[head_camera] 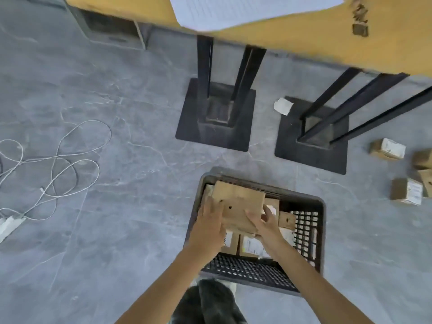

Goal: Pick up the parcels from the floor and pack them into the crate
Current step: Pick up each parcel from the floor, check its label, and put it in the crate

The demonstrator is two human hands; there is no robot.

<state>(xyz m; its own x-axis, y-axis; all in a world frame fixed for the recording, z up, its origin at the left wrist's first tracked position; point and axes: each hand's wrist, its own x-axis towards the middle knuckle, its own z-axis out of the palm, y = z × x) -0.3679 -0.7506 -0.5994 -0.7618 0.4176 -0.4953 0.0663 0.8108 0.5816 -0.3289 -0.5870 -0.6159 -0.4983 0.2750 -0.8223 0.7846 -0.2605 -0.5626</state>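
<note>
I have both hands on a flat cardboard parcel [239, 204], which sits tilted over the far left part of the black crate [320, 242]. My left hand [207, 228] lies along the parcel's left edge, its fingers [216, 208] fairly straight and pressed against the card. My right hand [265, 224] has the near right corner, with its fingers curled round it.

The crate stands on the grey floor [131, 230], just beyond my feet. Under the held parcel, smaller packed parcels [251, 247] lie on the crate's bottom, some with white labels. The right part of the bottom shows bare black grid.

To the right, well apart from the crate, loose parcels [407, 191] lie on the floor near the frame's edge. Farther off stands a yellow-topped bench [327, 45] on black bases, with a scrap of white paper [283, 106] on the floor between the bases. At far left a white cable [58, 160] loops across the floor.
</note>
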